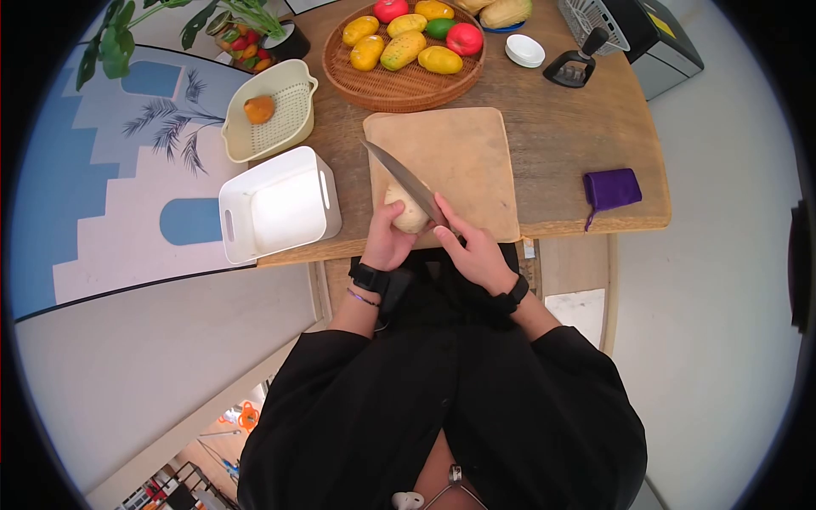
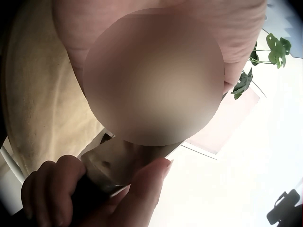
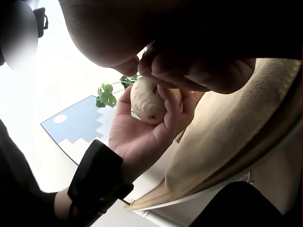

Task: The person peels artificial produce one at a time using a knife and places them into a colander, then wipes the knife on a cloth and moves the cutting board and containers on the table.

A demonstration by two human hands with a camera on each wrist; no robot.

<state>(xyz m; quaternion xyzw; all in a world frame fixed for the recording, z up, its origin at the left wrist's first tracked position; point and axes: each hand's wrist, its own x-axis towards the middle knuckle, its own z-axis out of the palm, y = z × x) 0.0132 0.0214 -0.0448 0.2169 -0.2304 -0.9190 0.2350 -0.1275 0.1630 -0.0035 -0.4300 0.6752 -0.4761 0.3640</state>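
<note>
A pale, roundish potato point(image 1: 406, 214) sits in my left hand point(image 1: 389, 244), thumb on its near side and fingers curled round it. In the right wrist view the potato point(image 3: 147, 100) shows a small dark spot. My right hand point(image 1: 480, 259) grips a large kitchen knife point(image 1: 399, 172) by its dark handle, index finger along the blade. The blade slants up and left, passing over the potato's upper right side. Both hands are at the front edge of a tan cutting board point(image 1: 463, 153). A blurred round patch covers the middle of the left wrist view.
Left of the board stand a white bin point(image 1: 276, 212) and a cream colander point(image 1: 293, 98) holding an orange-brown fruit point(image 1: 259, 109). Behind is a wicker tray point(image 1: 408, 98) of several fruits. To the right lie a purple pouch point(image 1: 614, 189), a black-handled tool point(image 1: 571, 70) and small white dishes point(image 1: 524, 51).
</note>
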